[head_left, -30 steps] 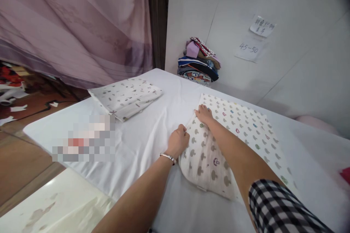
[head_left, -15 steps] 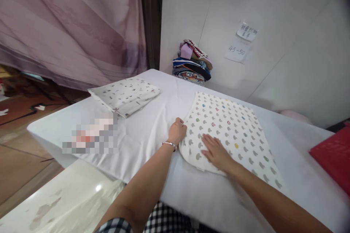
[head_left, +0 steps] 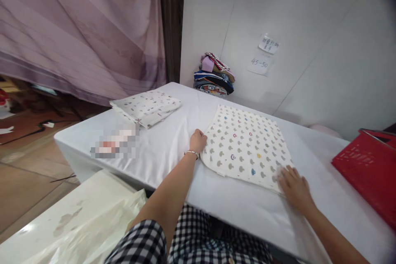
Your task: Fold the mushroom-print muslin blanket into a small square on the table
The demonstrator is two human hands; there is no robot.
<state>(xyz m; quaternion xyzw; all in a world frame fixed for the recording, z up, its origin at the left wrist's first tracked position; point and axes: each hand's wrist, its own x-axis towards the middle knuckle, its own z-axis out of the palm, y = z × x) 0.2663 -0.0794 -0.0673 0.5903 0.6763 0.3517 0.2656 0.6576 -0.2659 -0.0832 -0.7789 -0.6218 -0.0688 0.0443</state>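
The mushroom-print cloth (head_left: 244,148), lying mid-table (head_left: 173,148), is being pressed flat, its nine o'clock edge pinned by the left hand (head_left: 198,140) while the open right hand (head_left: 293,187), having swept across, is now smoothing its five o'clock corner.

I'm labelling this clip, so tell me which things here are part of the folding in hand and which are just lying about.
In hand:
left hand
right hand
mushroom-print cloth

Lying about:
folded patterned cloth
stack of clothes
red basket
paper notes
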